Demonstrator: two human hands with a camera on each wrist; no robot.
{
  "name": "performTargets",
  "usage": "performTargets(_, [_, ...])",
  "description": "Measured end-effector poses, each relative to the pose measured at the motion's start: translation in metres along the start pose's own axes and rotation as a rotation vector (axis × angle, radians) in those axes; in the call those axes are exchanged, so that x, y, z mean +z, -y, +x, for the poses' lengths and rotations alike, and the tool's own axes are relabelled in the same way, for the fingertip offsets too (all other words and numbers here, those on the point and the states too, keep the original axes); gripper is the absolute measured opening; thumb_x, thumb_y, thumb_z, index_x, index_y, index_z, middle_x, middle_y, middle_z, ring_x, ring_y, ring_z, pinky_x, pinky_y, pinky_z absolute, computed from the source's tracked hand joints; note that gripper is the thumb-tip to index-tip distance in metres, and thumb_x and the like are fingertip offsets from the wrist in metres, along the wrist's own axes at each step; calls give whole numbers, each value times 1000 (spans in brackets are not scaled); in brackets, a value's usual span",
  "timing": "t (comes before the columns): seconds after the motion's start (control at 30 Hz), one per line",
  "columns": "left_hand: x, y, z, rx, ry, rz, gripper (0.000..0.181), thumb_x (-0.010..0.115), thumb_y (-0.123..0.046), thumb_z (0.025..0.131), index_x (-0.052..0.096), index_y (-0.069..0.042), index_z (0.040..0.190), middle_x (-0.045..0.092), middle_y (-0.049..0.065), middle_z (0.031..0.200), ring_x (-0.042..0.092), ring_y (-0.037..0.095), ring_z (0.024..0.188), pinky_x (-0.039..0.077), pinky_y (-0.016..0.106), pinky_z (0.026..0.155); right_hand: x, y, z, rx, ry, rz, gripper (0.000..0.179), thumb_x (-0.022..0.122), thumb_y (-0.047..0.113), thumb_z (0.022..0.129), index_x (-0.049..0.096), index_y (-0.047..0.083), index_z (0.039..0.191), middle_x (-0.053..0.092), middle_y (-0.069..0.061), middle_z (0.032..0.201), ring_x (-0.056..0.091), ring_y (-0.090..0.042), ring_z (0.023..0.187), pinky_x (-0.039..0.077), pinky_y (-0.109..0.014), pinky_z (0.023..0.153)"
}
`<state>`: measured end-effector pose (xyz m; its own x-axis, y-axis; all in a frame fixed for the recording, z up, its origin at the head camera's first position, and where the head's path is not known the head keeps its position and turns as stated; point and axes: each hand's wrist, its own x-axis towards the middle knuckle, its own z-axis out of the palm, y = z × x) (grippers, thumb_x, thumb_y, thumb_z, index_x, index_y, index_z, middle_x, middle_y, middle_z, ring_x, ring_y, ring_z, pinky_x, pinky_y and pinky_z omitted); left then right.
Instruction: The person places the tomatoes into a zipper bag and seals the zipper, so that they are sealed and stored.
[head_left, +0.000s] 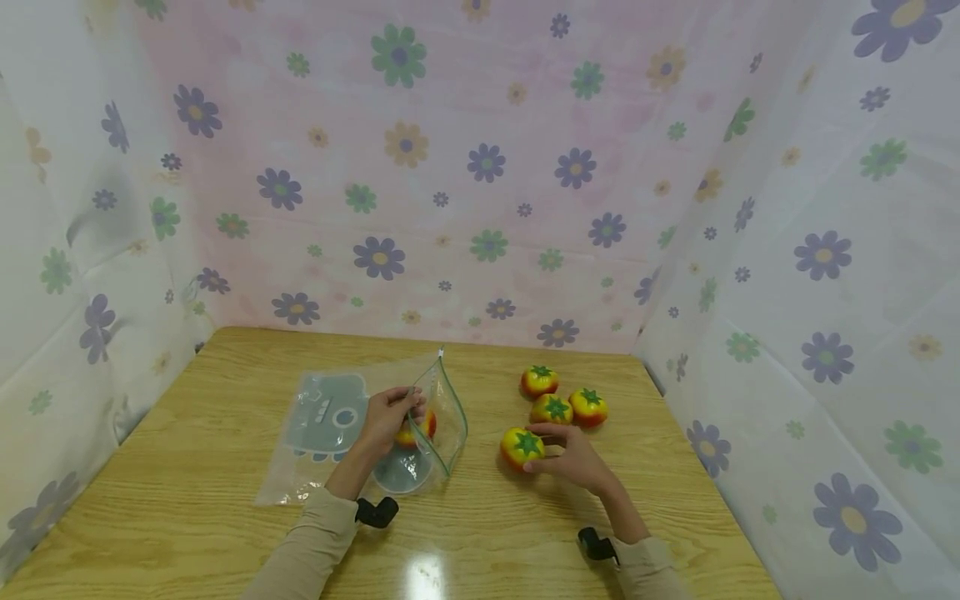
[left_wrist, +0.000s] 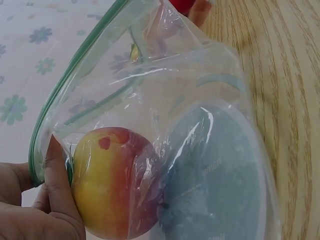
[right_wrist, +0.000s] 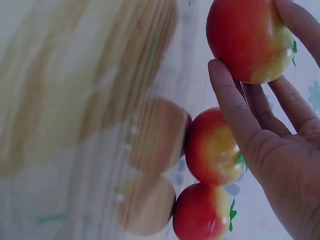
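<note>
My left hand (head_left: 390, 421) pinches the green-edged rim of a clear zip bag (left_wrist: 150, 100), whose mouth gapes toward the right. Inside lies one red-and-yellow toy tomato (left_wrist: 112, 182), seen through the plastic beside a grey-blue printed oval (left_wrist: 215, 175). To the right, my right hand (head_left: 573, 458) grips another toy tomato (head_left: 522, 450) between thumb and fingers; its green star-shaped leaf faces up. The same tomato (right_wrist: 247, 40) appears large in the right wrist view. Behind that hand sit three more tomatoes, including a back one (head_left: 540, 382), a middle one (head_left: 551, 410) and a right one (head_left: 588, 407).
The bag's printed body (head_left: 326, 412) spreads leftward over the wooden table (head_left: 465, 533). Flower-patterned cloth (head_left: 450, 167) stands around the table's back and both sides. A black wrist device (head_left: 377, 512) is strapped on the left wrist, another (head_left: 597, 544) on the right.
</note>
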<state>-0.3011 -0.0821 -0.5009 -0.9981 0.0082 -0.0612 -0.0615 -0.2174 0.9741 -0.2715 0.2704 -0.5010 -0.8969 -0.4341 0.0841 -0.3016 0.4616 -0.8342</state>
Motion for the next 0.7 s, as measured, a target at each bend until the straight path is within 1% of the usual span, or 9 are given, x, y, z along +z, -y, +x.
performTargets(0.17, [0,2,1,8,2,-5,33,59,-7,103,59,16,127,71,5,88,65,8,71,57,18,63,4,8,6,11,-28,-2,60,86,23,84,63,6,137,62,-16,138,62,-35,121,56,-44,98])
performTargets(0.23, [-1,2,1,7,4,-19,32,59,-6,103,59,16,126,70,5,87,65,9,72,58,19,63,6,13,9,18,-37,3,60,86,24,83,64,9,137,62,-14,139,61,-34,122,56,-42,98])
performTargets(0.33, [0,0,1,13,11,-32,31,59,-5,103,59,17,125,70,5,87,64,10,73,59,20,64,11,18,16,22,-48,31,61,87,24,83,63,13,138,62,-11,139,61,-34,123,57,-34,95])
performTargets(0.4, [0,-1,1,8,14,-35,32,60,-6,103,60,16,125,70,5,87,64,10,74,59,20,65,15,21,21,12,-54,51,61,87,23,83,63,14,138,61,-11,140,61,-35,122,57,-29,93])
performTargets(0.47, [1,-2,0,5,14,-29,32,60,-7,103,60,16,126,70,6,88,64,10,74,59,20,65,21,23,25,-1,-60,69,61,87,22,83,63,16,138,60,-11,141,62,-34,121,58,-27,90])
performTargets(0.57, [1,-2,0,-4,7,-21,32,60,-7,103,60,15,126,70,7,89,65,10,74,59,21,66,30,27,32,-30,-63,103,60,86,17,83,62,14,139,59,-15,141,62,-36,119,58,-26,88])
performTargets(0.7, [2,-1,-2,-3,-3,-11,30,59,-6,103,61,14,126,71,6,90,66,10,74,61,22,67,41,34,41,-86,-67,165,58,85,11,84,63,9,137,59,-19,138,62,-40,116,61,-31,87])
